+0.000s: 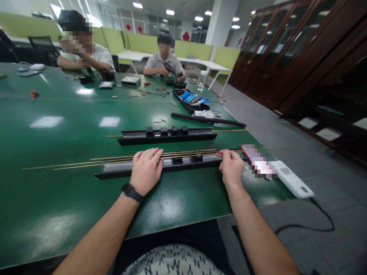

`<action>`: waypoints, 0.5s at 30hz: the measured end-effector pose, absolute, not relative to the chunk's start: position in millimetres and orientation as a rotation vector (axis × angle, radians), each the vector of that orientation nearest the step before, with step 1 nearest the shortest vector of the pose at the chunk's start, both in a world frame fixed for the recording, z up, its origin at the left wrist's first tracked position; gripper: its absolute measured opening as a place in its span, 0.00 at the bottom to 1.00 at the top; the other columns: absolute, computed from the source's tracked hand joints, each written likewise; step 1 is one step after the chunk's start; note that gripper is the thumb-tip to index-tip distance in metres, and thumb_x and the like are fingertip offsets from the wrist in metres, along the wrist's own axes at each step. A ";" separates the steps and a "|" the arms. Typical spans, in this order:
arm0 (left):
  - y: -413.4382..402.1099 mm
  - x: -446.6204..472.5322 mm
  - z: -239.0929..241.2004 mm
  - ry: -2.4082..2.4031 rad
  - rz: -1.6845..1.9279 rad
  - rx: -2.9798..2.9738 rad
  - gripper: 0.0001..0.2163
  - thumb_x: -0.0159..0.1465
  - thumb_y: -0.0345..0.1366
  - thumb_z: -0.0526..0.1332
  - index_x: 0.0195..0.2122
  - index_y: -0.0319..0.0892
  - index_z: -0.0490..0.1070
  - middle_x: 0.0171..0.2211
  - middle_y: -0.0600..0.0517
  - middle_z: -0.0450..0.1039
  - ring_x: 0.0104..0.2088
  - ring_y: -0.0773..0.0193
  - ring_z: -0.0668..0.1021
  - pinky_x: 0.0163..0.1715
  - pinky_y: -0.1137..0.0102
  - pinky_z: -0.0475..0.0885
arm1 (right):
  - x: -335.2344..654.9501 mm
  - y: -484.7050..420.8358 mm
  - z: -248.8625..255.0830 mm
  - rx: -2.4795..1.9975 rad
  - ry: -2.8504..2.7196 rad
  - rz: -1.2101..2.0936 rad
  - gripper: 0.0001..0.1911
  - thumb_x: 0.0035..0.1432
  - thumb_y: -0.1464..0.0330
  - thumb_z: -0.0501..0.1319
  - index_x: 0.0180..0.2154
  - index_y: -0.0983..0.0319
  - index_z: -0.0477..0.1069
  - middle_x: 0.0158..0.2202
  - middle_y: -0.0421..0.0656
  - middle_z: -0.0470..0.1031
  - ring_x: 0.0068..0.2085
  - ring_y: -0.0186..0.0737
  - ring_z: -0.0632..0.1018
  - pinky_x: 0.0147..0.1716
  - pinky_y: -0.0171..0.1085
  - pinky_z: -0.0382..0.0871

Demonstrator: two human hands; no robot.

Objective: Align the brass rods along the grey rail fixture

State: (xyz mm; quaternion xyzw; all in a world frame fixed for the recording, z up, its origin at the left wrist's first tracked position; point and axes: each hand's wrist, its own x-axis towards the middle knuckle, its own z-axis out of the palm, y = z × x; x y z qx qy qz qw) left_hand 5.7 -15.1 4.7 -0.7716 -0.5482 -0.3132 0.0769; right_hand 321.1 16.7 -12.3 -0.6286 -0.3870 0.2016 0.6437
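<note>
Several long, thin brass-coloured rods (77, 163) run left to right above a black channel-shaped rail (114, 172) on the table. My left hand (146, 168), with a dark watch on the wrist, is closed around the rods near their middle. Farther right, my right hand (231, 166) pinches the same rods by the rail's right end. Between the hands, two small black blocks (177, 158) sit in the rail. Behind it lies a second black rail (168, 138) with several black blocks in its channel and a thin rod sticking out at both ends.
On the green table (71, 214), a pixelated phone-like item (259, 162) and a white corded device (294, 179) lie at right. Beyond the rails are a black strip (209, 120), white gloves (206, 114) and a black tray (186, 105). Two people sit across the table, one holding a power tool (171, 69).
</note>
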 end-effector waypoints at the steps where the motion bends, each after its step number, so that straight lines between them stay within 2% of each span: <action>1: -15.1 5.7 4.5 -1.643 -0.939 -2.310 0.16 0.75 0.37 0.55 0.59 0.45 0.77 0.58 0.44 0.81 0.59 0.48 0.80 0.59 0.50 0.65 | 320.7 16.4 -12.3 -1.429 -0.890 0.462 0.15 0.61 0.57 0.64 0.35 0.62 0.81 0.31 0.44 0.85 0.13 0.30 0.67 0.11 0.33 0.55; 5: -15.3 5.7 3.7 -1.636 -0.938 -2.299 0.15 0.75 0.37 0.56 0.58 0.45 0.77 0.58 0.44 0.81 0.59 0.49 0.80 0.59 0.50 0.65 | 318.0 14.2 -12.0 -1.417 -0.939 0.478 0.16 0.61 0.56 0.65 0.35 0.62 0.81 0.29 0.44 0.84 0.13 0.31 0.67 0.12 0.32 0.56; 15: -15.6 5.9 4.5 -1.635 -0.934 -2.295 0.15 0.75 0.37 0.55 0.58 0.46 0.76 0.58 0.45 0.81 0.59 0.49 0.80 0.59 0.50 0.65 | 309.5 8.2 -9.2 -1.336 -1.065 0.629 0.19 0.62 0.52 0.67 0.37 0.62 0.81 0.35 0.46 0.86 0.14 0.29 0.68 0.12 0.32 0.57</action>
